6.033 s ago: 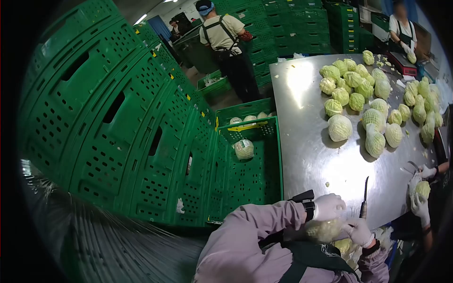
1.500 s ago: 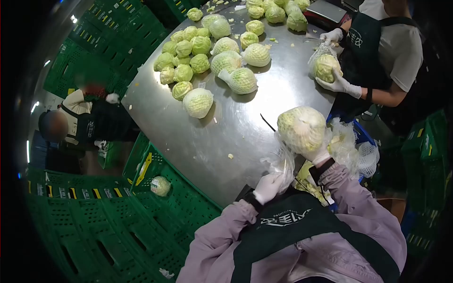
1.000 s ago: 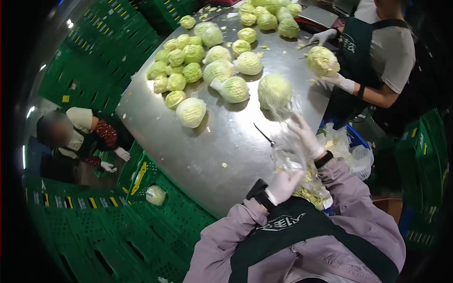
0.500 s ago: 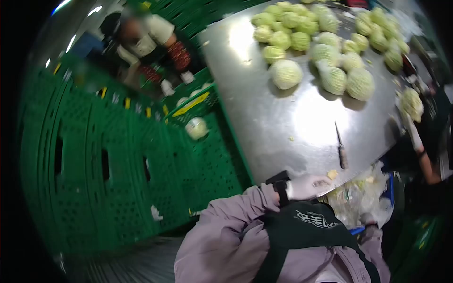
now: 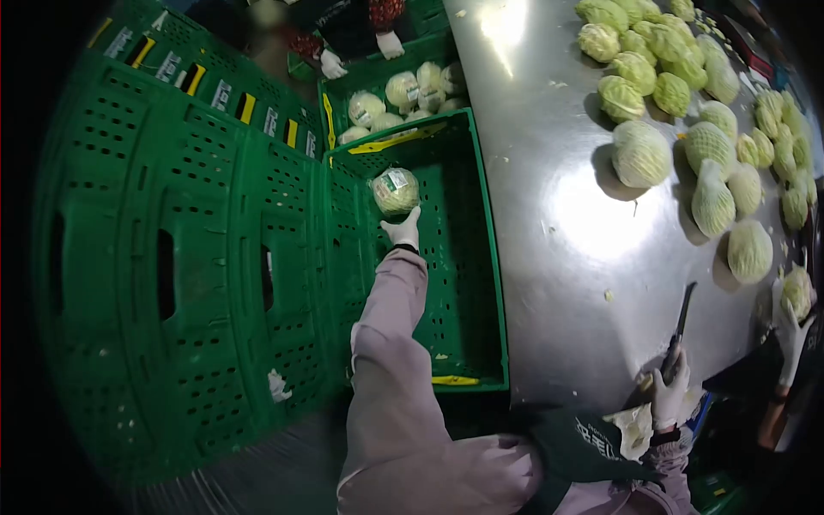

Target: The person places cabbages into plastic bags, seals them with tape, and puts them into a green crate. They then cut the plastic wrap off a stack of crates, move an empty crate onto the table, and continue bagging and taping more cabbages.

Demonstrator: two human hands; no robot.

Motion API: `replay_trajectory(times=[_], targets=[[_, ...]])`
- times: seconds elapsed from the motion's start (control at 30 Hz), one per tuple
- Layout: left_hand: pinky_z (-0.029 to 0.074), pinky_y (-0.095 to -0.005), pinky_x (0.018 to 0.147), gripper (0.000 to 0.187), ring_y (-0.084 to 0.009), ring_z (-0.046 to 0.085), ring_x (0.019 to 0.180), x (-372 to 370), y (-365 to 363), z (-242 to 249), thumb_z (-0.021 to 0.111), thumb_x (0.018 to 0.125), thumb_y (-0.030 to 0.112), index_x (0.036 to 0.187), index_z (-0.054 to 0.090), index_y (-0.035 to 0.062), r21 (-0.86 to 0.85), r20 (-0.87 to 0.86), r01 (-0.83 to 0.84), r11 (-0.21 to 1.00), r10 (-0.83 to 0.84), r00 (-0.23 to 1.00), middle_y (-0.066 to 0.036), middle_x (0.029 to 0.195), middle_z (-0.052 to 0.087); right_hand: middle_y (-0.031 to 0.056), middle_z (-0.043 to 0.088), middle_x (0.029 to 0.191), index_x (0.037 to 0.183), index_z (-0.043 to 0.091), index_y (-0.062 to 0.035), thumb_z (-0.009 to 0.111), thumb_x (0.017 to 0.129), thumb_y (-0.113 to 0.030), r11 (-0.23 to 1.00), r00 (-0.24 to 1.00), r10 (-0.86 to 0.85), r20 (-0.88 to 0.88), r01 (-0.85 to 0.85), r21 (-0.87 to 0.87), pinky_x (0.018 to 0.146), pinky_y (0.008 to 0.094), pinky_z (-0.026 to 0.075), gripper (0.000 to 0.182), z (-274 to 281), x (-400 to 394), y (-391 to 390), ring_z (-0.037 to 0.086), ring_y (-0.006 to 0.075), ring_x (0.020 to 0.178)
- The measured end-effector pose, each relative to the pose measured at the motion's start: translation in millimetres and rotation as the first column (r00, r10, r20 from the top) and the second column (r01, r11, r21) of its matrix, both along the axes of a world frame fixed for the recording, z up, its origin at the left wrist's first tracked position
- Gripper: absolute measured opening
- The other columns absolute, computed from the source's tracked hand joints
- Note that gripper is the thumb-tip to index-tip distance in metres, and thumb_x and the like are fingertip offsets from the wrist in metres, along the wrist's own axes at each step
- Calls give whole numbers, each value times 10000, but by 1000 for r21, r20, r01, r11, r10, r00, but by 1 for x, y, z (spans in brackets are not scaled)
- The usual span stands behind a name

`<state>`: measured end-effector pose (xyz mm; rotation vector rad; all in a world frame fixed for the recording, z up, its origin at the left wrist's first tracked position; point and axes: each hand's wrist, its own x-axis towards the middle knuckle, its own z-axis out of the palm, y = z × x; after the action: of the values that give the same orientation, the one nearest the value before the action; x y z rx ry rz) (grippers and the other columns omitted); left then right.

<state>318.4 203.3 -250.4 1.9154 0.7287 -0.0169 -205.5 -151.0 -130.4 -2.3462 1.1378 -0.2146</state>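
Note:
My left hand (image 5: 402,232), in a white glove, reaches into a green crate (image 5: 502,335). Its thumb and fingers are spread against the near side of a film-wrapped cabbage (image 5: 396,190) with a white label. I cannot make out any firm hold. Down at the table's front edge, my right hand (image 5: 670,393), also gloved, is closed round the dark handle of a knife (image 5: 684,318); the blade points away from me. Several pale cabbages in netting, among them one standing apart (image 5: 642,154), sit on the metal table (image 5: 549,283).
Behind my crate, another crate holds several wrapped cabbages (image 5: 402,89); a co-worker's gloved hands (image 5: 390,45) are above it. Green crates (image 5: 215,232) are stacked at left. Trimmed green cabbages (image 5: 635,69) cover the far table. At right, another co-worker's gloved hand (image 5: 788,330) is at a cabbage (image 5: 798,292).
My left hand has gone from the table edge into the crate, to the wrapped cabbage. My right hand has come up and taken hold of the knife from the table. The view has shifted left.

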Motion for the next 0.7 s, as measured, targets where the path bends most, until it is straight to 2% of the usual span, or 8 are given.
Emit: replay_trajectory(times=[0.07,0.23,0.33,0.4,0.47,0.5,0.63,0.7], targets=[[258,-431,1112,1239,-362,250,1354,29,2,-28,860,551,373,1446,89,1,215,-81,-8,977,26,996,-247,1471,186,148,477,1261,1354,384,-23,579,771,72,975,996,-85,34,76,207,1000,341,377,623,-10,4,-3,472,264,1182],[321,-467,1069,1256,-406,331,1289,81,7,-66,884,457,350,1441,152,79,354,221,-74,932,-6,975,-260,1427,251,81,503,1184,1311,410,-30,563,764,76,956,986,-110,-127,140,258,870,299,433,578,-10,5,-15,516,181,1039],[396,-438,1009,1150,-394,419,1213,93,22,-72,880,509,269,1424,203,108,211,277,-39,977,-21,961,-242,1357,337,37,512,1026,1288,422,-49,560,750,74,897,979,-189,-75,203,392,792,272,433,569,-3,20,-5,517,126,901],[431,-459,970,1042,-370,459,1181,101,37,-78,849,596,260,1417,220,131,-211,411,15,977,75,908,-208,1352,360,33,504,1001,1271,429,-50,553,745,77,908,984,-156,-82,176,379,772,260,436,555,-6,16,-11,510,109,868],[458,-501,921,921,-345,488,1156,78,40,-51,792,684,311,1408,244,157,-606,48,-125,786,193,980,-161,1354,385,31,502,995,1264,430,-46,550,745,79,876,981,-187,-46,188,445,766,255,436,547,-7,15,-12,505,104,860],[464,-537,886,829,-332,477,1172,68,44,-49,712,742,429,1399,272,179,-763,57,-36,646,123,991,-128,1349,409,29,501,989,1257,431,-42,547,745,82,844,976,-220,-6,193,501,761,251,437,539,-5,16,-11,500,99,852],[518,-449,753,702,-308,471,1144,-9,30,19,477,802,634,1337,407,184,-996,40,45,80,-63,997,-108,1334,429,48,516,1066,1306,400,-27,569,759,84,899,984,-173,-46,177,399,748,246,447,583,-11,-1,-3,522,107,853],[497,-439,741,753,-302,436,1167,-61,12,67,457,782,697,1348,391,205,-1000,-17,-16,6,-164,986,-98,1369,380,81,526,1113,1305,399,-9,566,772,80,903,981,-187,-59,195,382,803,264,456,565,-2,3,5,532,140,936]])
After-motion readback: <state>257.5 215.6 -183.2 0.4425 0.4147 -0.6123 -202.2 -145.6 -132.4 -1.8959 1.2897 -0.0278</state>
